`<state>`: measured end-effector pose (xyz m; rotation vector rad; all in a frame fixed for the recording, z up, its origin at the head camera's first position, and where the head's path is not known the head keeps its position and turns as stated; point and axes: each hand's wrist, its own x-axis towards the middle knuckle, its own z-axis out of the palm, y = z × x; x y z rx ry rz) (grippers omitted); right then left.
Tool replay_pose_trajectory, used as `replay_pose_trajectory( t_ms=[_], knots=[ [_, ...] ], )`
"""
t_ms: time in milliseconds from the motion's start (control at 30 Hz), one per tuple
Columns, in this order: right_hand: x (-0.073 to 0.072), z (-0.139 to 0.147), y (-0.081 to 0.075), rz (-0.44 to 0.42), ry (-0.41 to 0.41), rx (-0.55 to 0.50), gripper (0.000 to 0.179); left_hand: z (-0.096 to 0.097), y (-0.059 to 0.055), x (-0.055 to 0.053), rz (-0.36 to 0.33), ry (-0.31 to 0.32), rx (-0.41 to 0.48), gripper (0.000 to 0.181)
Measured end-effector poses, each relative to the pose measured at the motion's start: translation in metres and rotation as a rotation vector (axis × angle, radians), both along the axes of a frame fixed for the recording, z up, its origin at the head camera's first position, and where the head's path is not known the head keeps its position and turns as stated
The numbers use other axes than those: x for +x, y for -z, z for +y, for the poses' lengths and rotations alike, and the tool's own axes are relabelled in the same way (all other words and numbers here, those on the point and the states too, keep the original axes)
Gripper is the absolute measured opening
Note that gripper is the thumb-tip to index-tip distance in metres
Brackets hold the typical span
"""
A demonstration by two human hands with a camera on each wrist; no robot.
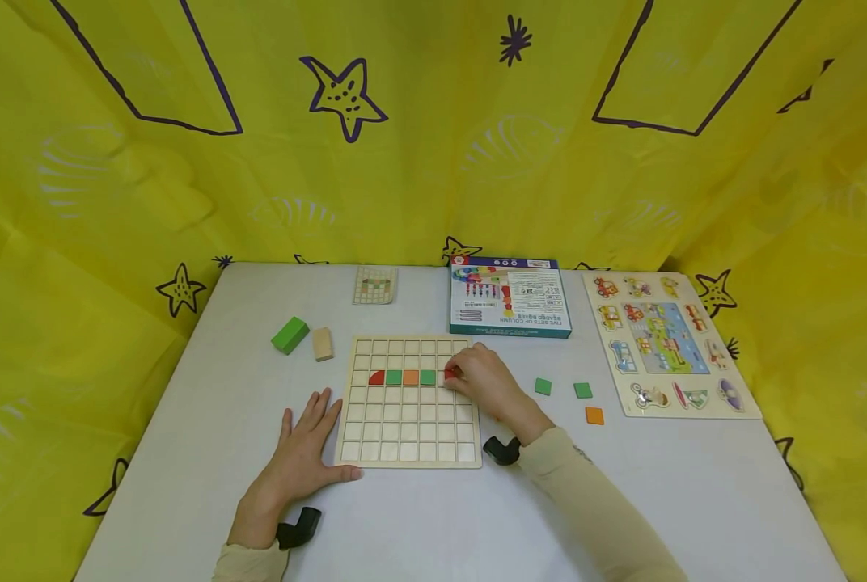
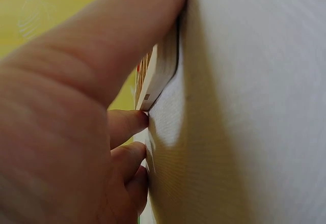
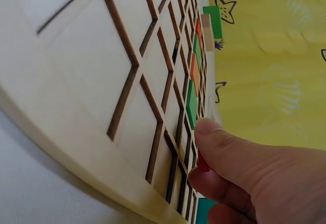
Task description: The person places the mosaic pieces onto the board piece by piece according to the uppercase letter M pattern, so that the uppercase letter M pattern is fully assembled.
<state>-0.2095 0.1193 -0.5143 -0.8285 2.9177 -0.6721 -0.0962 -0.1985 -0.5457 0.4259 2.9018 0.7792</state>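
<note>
A wooden grid board [image 1: 408, 432] lies on the table with a row of pieces in its third row: a red quarter-round tile [image 1: 378, 378], a green tile [image 1: 394, 377], an orange tile [image 1: 411, 377] and another green tile [image 1: 428, 377]. At the right end of this row, my right hand [image 1: 486, 380] pinches a red tile [image 3: 202, 164] between thumb and finger, mostly hidden by the fingertips. My left hand [image 1: 298, 453] rests with spread fingers at the board's lower left, its thumb along the near edge. In the left wrist view that thumb crosses in front of the board's side [image 2: 162, 63].
Two loose green tiles [image 1: 543, 386] and an orange tile [image 1: 594, 415] lie right of the board. A green block [image 1: 290, 335] and a plain wooden block [image 1: 323, 344] stand left. Behind are a pattern card [image 1: 375, 286] and a box [image 1: 509, 297]; a picture puzzle [image 1: 666, 396] lies far right.
</note>
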Motion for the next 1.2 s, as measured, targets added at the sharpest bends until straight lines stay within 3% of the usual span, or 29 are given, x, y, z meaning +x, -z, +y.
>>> replay_pose_trajectory(
  t_ms=[900,1200],
  knots=[
    [-0.0051,-0.0096,0.0069,0.046,-0.022,0.018,0.02,0.0001,0.0018,-0.001,0.0,0.002,-0.012,0.118],
    [-0.0042,-0.0094,0.0062,0.049,-0.02,0.042,0.027,0.0003,0.0015,-0.0009,-0.002,-0.001,-0.014,0.118]
  ],
)
